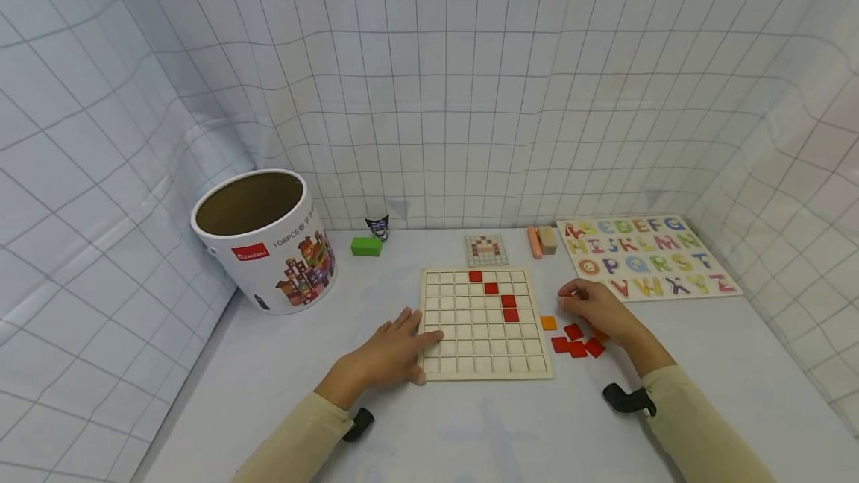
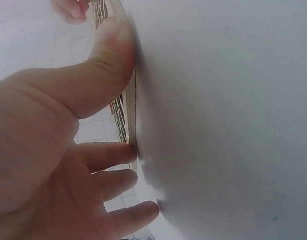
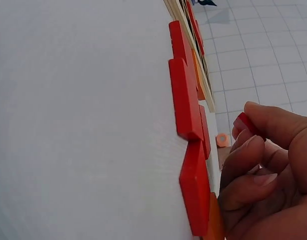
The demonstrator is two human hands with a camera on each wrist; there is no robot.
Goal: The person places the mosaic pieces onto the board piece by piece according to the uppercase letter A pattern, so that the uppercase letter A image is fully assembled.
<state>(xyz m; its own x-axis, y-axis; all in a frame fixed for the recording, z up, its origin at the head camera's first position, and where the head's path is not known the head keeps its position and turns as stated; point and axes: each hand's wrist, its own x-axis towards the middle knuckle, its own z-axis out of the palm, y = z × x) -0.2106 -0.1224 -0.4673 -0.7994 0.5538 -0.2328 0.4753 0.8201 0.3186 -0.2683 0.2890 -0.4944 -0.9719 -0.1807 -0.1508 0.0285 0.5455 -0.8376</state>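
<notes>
A wooden grid board (image 1: 470, 334) lies flat on the table, with several red square tiles (image 1: 510, 301) set in cells toward its top and right. My left hand (image 1: 392, 352) rests on the board's left edge, fingers spread and straight, the thumb side over the rim. In the right wrist view, a red tile (image 3: 245, 121) is pinched between the thumb and fingers of my right hand (image 3: 273, 165). That hand hovers just right of the board, above loose red tiles (image 1: 577, 349) and an orange tile (image 1: 548, 323).
Behind the board lies a small pattern card (image 1: 486, 250). An orange stick (image 1: 534, 242) and a wooden block (image 1: 547, 240) sit by the alphabet board (image 1: 644, 259) at right. A green block (image 1: 366, 247), a small dark figure (image 1: 378, 227) and a large white bucket (image 1: 268, 244) stand at left.
</notes>
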